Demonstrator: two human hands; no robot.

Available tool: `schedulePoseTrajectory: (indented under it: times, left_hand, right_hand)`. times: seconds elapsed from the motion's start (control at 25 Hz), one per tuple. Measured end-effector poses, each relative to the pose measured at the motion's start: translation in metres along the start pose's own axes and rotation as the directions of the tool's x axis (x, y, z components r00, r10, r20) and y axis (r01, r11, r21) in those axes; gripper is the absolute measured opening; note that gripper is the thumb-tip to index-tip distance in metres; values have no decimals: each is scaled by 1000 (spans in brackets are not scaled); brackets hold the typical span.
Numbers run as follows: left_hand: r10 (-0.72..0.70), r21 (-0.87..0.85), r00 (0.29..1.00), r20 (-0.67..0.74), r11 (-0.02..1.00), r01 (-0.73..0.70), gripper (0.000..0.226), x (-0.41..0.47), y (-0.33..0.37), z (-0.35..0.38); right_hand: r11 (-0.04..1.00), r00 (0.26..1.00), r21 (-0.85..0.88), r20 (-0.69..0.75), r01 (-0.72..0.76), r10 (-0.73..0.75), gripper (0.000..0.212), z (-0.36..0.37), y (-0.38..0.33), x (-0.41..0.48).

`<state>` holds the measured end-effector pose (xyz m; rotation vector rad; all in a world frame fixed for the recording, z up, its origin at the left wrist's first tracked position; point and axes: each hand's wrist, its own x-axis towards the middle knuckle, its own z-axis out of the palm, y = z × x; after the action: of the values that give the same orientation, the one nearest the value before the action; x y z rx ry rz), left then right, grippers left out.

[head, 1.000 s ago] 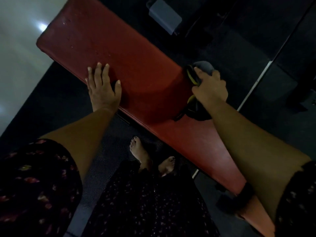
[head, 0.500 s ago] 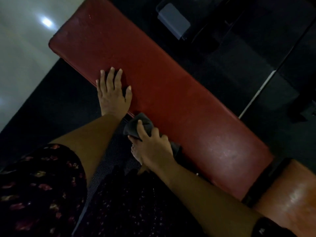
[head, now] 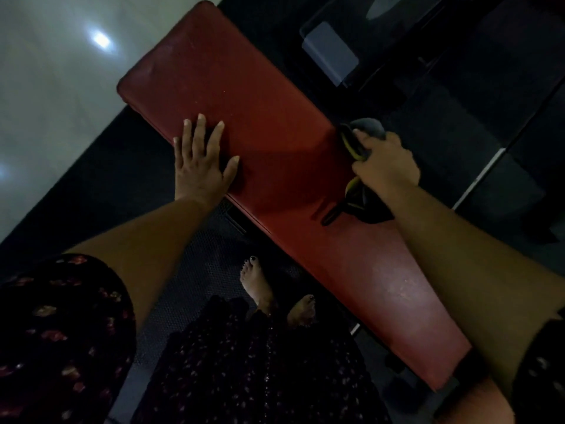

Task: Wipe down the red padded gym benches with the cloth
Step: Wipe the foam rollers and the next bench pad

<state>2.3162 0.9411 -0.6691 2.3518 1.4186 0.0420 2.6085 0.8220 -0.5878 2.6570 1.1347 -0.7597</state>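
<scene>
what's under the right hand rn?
The right hand grips a dark cloth with a yellow edge, pressed on the red bench at its far edge. The pad beneath the cloth is covered.

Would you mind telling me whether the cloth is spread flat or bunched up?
Bunched up: the cloth is crumpled under the right hand, which grips it at the bench edge.

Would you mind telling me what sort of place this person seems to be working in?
Most likely a gym. A long red padded bench stands on dark textured rubber flooring, and a dark metal equipment frame sits beyond it. The right hand holds a cloth at the bench's far edge.
</scene>
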Motion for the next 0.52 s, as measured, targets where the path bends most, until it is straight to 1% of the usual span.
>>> schedulePoseTrajectory:
  times: [0.04, 0.12, 0.2, 0.24, 0.28, 0.36, 0.44, 0.52]
  left_hand:
    - [5, 3, 1000, 2, 1000, -5, 73, 0, 0, 2]
    - [8, 7, 1000, 1, 1000, -8, 73, 0, 0, 4]
    - [18, 9, 1000, -1, 1000, -18, 73, 1, 1, 5]
    - [18, 12, 1000, 8, 1000, -18, 72, 1, 0, 4]
    - [12, 15, 1000, 22, 1000, -13, 72, 2, -1, 3]
    - [-2, 6, 999, 36, 1000, 2, 72, 3, -2, 0]
    - [-14, -11, 999, 30, 1000, 14, 72, 4, 0, 0]
    - [-36, -68, 999, 6, 997, 37, 68, 4, 0, 1]
  right_hand:
    - [1000, 1000, 10, 15, -11, 11, 67, -2, -6, 6]
    - [999, 999, -16, -7, 37, -37, 69, 1, -28, 2]
    - [990, 991, -74, -55, 121, -125, 71, 8, -50, -18]
    - [976, 980, -117, -54, 185, -192, 71, 15, -59, -32]
    - [954, 964, -153, -25, 257, -264, 71, 24, -67, -48]
    - [875, 905, -240, 31, 420, -425, 68, 49, -78, -85]
    - [764, 813, -319, 42, 561, -580, 59, 77, -89, -123]
    - [647, 732, -383, 128, 659, -669, 48, 94, -103, -138]
